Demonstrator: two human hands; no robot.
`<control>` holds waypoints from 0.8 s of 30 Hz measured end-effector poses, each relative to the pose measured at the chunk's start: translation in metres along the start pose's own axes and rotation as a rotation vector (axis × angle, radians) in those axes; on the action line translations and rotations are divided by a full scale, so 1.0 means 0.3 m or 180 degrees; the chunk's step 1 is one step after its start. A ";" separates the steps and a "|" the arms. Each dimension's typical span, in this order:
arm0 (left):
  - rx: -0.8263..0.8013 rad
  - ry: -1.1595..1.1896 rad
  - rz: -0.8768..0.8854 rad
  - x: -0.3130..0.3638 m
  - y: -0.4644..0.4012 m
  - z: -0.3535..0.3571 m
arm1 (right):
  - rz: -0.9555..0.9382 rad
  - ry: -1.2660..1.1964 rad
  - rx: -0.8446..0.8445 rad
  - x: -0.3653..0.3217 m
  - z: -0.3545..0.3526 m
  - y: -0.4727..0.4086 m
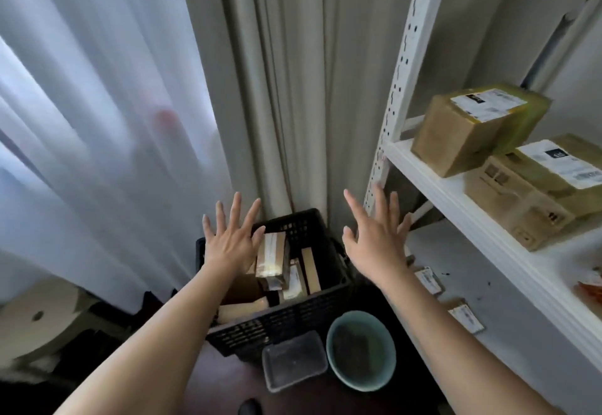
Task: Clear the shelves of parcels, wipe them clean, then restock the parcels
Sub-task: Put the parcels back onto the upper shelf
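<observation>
Two hands, left hand (pixel 230 242) and right hand (pixel 374 238), two cardboard parcels (pixel 462 131) on the upper shelf (pixel 456 199), two small labelled parcels (pixel 429 280) below, one black crate (pixel 286 313) of several parcels, one teal bowl (pixel 361 349), one clear tray (pixel 294 360).

Green bowl (pixel 361 351) beside clear tub (pixel 294 360) (floor); curtains (pixel 97 105) behind.

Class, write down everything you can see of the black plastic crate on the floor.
The black plastic crate is rectangular, with perforated lattice walls and an open top. It stands upright on the dark floor beside the white metal shelf unit, against the curtains. Cardboard parcels fill it, some on end. A clear plastic tub lies by its near wall. Both open hands hover above it, seemingly not touching it.
</observation>
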State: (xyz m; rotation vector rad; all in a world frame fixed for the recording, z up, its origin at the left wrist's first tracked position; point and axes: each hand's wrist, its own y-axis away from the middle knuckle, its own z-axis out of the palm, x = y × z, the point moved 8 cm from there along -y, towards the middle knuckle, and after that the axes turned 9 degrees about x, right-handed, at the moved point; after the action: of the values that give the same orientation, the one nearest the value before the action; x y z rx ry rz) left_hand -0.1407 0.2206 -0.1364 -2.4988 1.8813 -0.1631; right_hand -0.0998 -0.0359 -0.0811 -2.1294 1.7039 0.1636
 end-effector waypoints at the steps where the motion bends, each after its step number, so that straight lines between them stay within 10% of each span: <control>1: -0.0038 0.0009 -0.0012 -0.055 -0.031 0.022 | 0.0040 0.0003 -0.0089 -0.038 0.058 -0.019; 12: -0.0520 0.0030 -0.0040 -0.530 -0.266 0.361 | 0.0423 0.0024 -0.1317 -0.367 0.747 -0.115; 24: -0.1268 0.0307 0.0022 -0.548 -0.290 1.024 | 0.1150 -0.0161 -0.2253 -0.177 1.450 -0.087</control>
State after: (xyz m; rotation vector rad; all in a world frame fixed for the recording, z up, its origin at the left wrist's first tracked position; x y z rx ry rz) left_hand -0.0751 0.3857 -0.4485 -2.7731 2.1445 0.1058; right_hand -0.0189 0.1830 -0.4529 -2.1876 2.2118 1.0500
